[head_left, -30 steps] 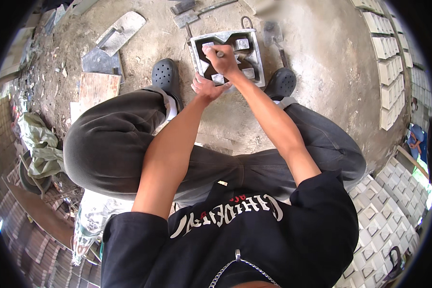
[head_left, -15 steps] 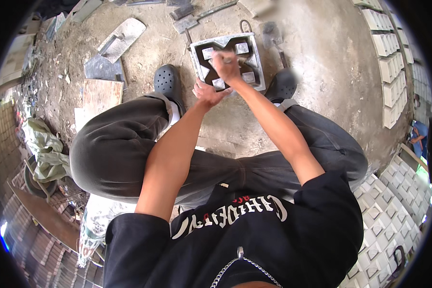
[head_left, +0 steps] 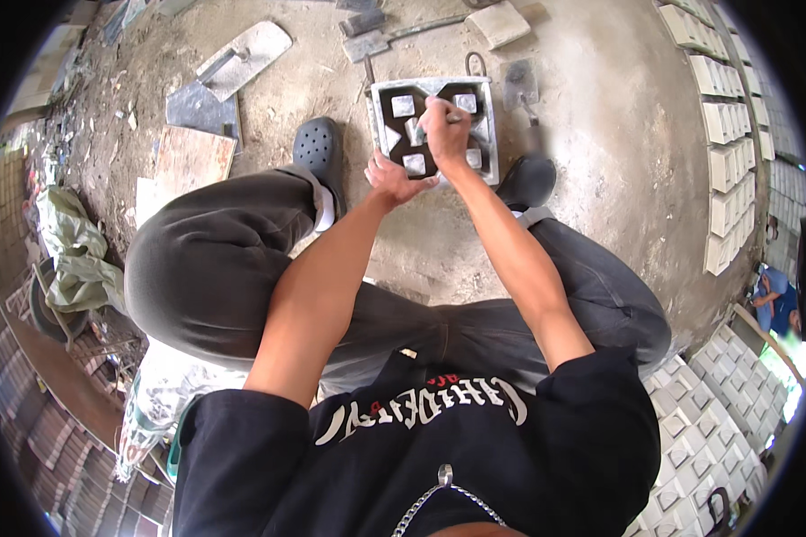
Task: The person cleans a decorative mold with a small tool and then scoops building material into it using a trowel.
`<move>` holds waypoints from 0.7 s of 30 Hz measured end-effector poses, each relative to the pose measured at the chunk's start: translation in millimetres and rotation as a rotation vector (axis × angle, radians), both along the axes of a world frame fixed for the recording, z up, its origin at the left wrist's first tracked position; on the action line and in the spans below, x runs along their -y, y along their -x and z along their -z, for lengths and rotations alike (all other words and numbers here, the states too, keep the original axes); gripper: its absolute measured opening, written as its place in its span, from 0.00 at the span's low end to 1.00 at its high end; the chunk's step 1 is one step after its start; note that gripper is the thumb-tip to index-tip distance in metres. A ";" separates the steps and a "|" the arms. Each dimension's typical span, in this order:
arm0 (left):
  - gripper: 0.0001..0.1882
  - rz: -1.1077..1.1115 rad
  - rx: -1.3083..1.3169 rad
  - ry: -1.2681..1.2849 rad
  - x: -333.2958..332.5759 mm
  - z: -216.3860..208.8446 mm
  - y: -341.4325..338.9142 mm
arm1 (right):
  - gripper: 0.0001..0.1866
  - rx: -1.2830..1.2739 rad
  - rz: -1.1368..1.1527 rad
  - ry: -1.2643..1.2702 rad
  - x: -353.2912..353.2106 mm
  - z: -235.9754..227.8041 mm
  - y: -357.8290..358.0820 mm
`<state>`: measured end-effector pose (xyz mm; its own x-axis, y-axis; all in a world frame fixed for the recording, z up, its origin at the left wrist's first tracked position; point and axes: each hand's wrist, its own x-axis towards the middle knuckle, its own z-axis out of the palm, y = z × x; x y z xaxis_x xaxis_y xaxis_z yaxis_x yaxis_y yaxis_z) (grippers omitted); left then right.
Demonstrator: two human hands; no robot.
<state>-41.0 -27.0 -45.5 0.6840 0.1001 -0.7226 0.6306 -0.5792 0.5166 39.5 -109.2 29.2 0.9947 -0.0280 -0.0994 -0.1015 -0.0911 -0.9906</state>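
Observation:
On the ground between my feet stands a square grey metal mould (head_left: 383,109) with several raised square blocks and notched sides, its inside dark. My left hand (head_left: 394,179) grips the near left corner of the mould, with the thumb stretched along the near rim. Over the middle of the mould, my right hand (head_left: 448,134) is closed round a thin, greyish stick-like tool (head_left: 457,117). The tool's working end is hidden by the hand, and its kind cannot be made out. Two looped metal handles (head_left: 475,64) stick up at the mould's far side.
A trowel (head_left: 521,85) lies right of the mould; a hammer (head_left: 367,43) and pale block (head_left: 498,24) lie beyond it. At left are a plastering float (head_left: 242,61) and wooden board (head_left: 192,159). Stacked pale blocks (head_left: 727,161) line the right; a person (head_left: 773,300) is at far right.
My right hand has shifted within the mould, from the centre-left slightly right and nearer. My left hand stays on the near left corner. The whole view has shifted a little.

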 end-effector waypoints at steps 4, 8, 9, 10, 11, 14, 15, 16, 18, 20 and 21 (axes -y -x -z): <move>0.82 0.016 -0.030 -0.028 0.3 2.3 -0.2 | 0.21 -0.022 0.068 0.036 -7.4 -2.9 11.4; 0.83 -0.064 -0.012 0.012 2.2 8.0 5.4 | 0.19 0.126 0.003 0.144 -12.5 7.1 10.8; 0.83 -0.049 -0.038 0.007 2.2 9.2 6.5 | 0.19 0.155 0.049 0.084 -12.5 10.1 11.8; 0.83 -0.039 -0.041 0.004 2.5 9.9 7.8 | 0.18 0.093 0.072 -0.009 -9.2 12.0 12.2; 0.83 -0.060 0.015 0.000 1.4 11.1 4.9 | 0.18 0.103 0.058 0.011 -8.4 13.9 14.0; 0.82 -0.037 -0.023 0.012 2.1 10.3 5.5 | 0.17 0.157 -0.021 0.159 -6.3 14.9 14.5; 0.82 -0.048 -0.017 0.024 2.0 9.6 3.7 | 0.19 0.011 -0.086 0.213 -3.7 11.6 15.1; 0.82 0.023 -0.025 -0.013 2.0 8.2 3.5 | 0.19 0.115 -0.114 0.169 -5.2 8.3 7.5; 0.82 -0.022 -0.026 -0.001 3.4 5.2 4.7 | 0.20 -0.028 -0.061 -0.080 -3.3 -4.9 -6.6; 0.82 -0.011 -0.007 -0.038 3.4 2.7 4.3 | 0.16 -0.040 -0.067 -0.271 0.6 -24.1 -21.8; 0.82 -0.035 0.001 -0.023 2.6 2.2 3.0 | 0.16 -0.007 -0.077 -0.411 3.4 -34.5 -24.4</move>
<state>-44.0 -29.6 -47.7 0.6804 0.1406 -0.7193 0.6501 -0.5689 0.5037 63.9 -112.6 63.7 0.9916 0.0894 -0.0935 -0.1166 0.3038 -0.9456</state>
